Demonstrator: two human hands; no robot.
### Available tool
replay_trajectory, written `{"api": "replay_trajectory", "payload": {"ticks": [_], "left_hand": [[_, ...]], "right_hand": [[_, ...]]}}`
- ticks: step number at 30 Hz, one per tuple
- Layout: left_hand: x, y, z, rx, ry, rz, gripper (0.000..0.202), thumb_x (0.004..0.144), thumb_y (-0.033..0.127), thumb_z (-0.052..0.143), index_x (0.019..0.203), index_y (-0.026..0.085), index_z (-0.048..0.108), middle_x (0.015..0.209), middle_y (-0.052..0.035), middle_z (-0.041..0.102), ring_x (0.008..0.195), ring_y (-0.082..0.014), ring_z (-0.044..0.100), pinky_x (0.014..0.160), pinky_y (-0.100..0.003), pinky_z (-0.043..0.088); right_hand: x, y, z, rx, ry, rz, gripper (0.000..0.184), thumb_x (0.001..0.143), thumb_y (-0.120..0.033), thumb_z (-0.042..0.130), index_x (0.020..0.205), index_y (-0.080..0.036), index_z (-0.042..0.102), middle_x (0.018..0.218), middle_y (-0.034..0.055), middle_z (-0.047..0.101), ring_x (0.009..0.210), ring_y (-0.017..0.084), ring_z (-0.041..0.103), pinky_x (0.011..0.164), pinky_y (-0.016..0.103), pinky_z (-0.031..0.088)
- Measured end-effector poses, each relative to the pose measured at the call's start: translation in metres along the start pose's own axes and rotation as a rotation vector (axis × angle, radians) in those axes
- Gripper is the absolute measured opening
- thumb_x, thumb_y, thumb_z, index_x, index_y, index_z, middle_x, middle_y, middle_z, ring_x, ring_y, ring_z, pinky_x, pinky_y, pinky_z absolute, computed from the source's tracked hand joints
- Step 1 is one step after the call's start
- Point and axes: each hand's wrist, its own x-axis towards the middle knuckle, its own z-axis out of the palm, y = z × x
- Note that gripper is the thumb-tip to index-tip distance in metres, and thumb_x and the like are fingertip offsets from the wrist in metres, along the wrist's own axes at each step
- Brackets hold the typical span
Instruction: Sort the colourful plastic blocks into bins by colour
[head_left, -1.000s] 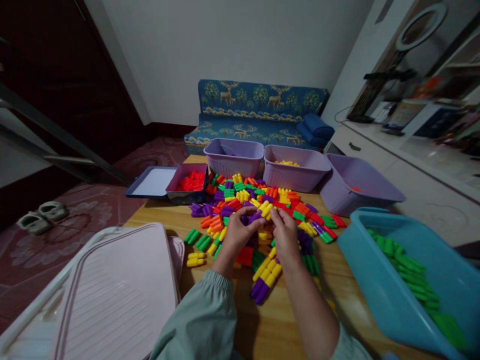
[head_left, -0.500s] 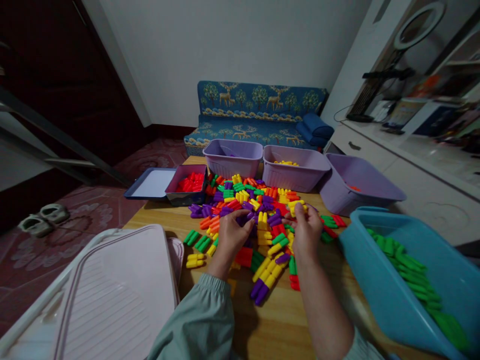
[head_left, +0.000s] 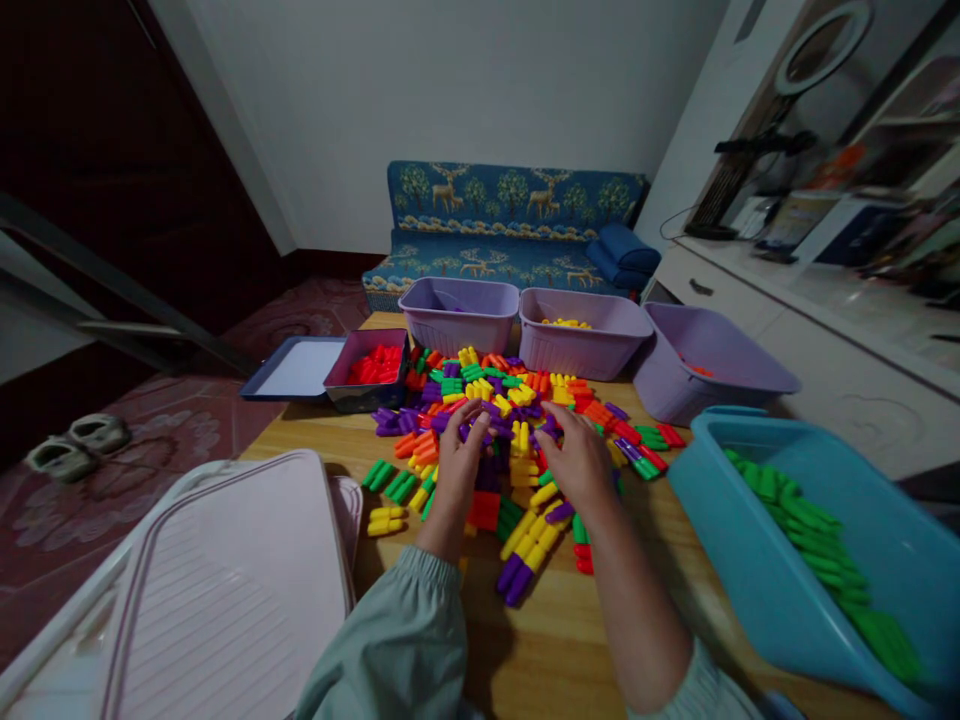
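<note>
A pile of plastic building blocks [head_left: 523,396] in purple, yellow, green, red and orange covers the middle of the wooden table [head_left: 559,640]. My left hand [head_left: 456,475] is over the pile's near left part, thumb and forefinger closed round a purple block [head_left: 478,428]. Facing it, my right hand [head_left: 579,462] hovers above the pile with thumb and forefinger apart, nothing visible held. Between the hands stand yellow blocks [head_left: 520,438]. Nearer me lies a joined yellow and purple piece [head_left: 531,553]. Blocks under both palms are hidden.
Behind the pile are three lilac bins [head_left: 459,328]; a tin [head_left: 367,372] of red blocks stands left. A blue bin [head_left: 739,560] with green blocks [head_left: 817,545] is at right. Pale lids [head_left: 240,590] lie front left. A patterned sofa [head_left: 517,235] is beyond the table.
My right hand has let go of yellow blocks and moved left and nearer, toward my left hand. My left hand has stayed near the same spot. The view has shifted slightly.
</note>
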Motion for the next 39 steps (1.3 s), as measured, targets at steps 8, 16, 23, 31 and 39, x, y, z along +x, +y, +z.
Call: {"api": "replay_trajectory", "payload": {"ticks": [8,16,23,31,39], "left_hand": [[-0.001,0.000,0.000,-0.104,-0.100,-0.017,0.052,0.079,0.051,0.063,0.118,0.016,0.063,0.116,-0.0124,0.067,0.094,-0.0220,0.066,0.066,-0.026,0.050],[-0.008,0.006,0.004,0.206,-0.193,0.132,0.038,0.084,0.044,0.059,0.109,0.016,0.068,0.108,-0.0106,0.069,0.096,-0.0240,0.064,0.085,-0.035,0.050],[-0.007,0.004,0.004,0.272,-0.138,0.246,0.033,0.080,0.037,0.067,0.108,0.018,0.067,0.110,-0.0082,0.069,0.106,-0.0226,0.061,0.096,-0.035,0.045],[-0.004,0.001,0.002,0.020,-0.020,0.037,0.038,0.076,0.047,0.066,0.098,0.017,0.059,0.060,0.0037,0.057,0.045,-0.0079,0.048,0.039,-0.017,0.033],[-0.002,0.000,0.001,-0.081,0.030,0.017,0.045,0.075,0.048,0.067,0.108,0.018,0.058,0.093,-0.0048,0.066,0.063,-0.0119,0.061,0.042,-0.017,0.041]], "right_hand": [[-0.009,-0.008,0.001,-0.447,-0.141,0.035,0.044,0.077,-0.014,0.060,0.119,-0.025,0.066,0.113,0.0076,0.066,0.107,0.027,0.057,0.091,0.038,0.043],[-0.008,-0.019,0.004,-0.113,0.063,-0.002,0.019,0.080,-0.023,0.059,0.095,-0.022,0.071,0.091,0.0057,0.066,0.074,0.018,0.060,0.070,0.030,0.047],[-0.019,-0.050,0.018,0.325,-0.030,-0.083,0.030,0.081,-0.014,0.047,0.104,-0.021,0.066,0.101,0.0059,0.069,0.089,0.018,0.065,0.080,0.029,0.051],[0.003,-0.025,0.026,0.091,-0.019,-0.070,0.035,0.078,-0.006,0.048,0.104,-0.018,0.066,0.111,0.0088,0.067,0.097,0.019,0.064,0.088,0.032,0.050],[0.030,-0.029,0.034,-0.301,-0.239,-0.025,0.044,0.080,-0.023,0.066,0.124,-0.021,0.061,0.123,0.0130,0.060,0.110,0.027,0.060,0.090,0.038,0.048]]}}
